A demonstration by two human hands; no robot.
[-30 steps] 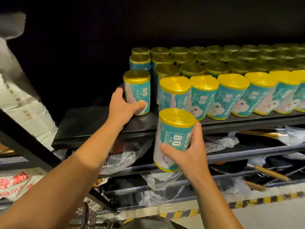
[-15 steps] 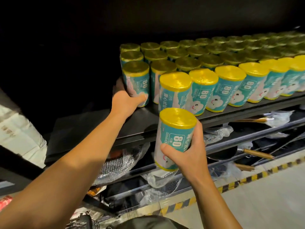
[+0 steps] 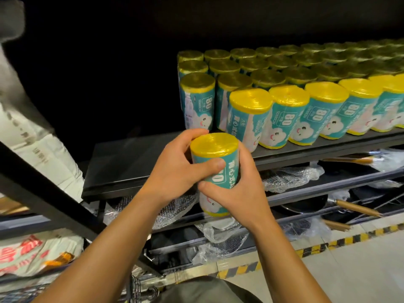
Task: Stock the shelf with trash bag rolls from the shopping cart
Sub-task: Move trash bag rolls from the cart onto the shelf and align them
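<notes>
gripping one trash bag roll [image 3: 215,162] with left hand [image 3: 175,171] and right hand [image 3: 238,191]

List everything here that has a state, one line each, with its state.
held roll: upright, off the shelf, gripped by both hands
left hand: curled round the roll
right hand: curled round the roll
shelved rolls: standing upright in rows
shelf: left part bare
</notes>
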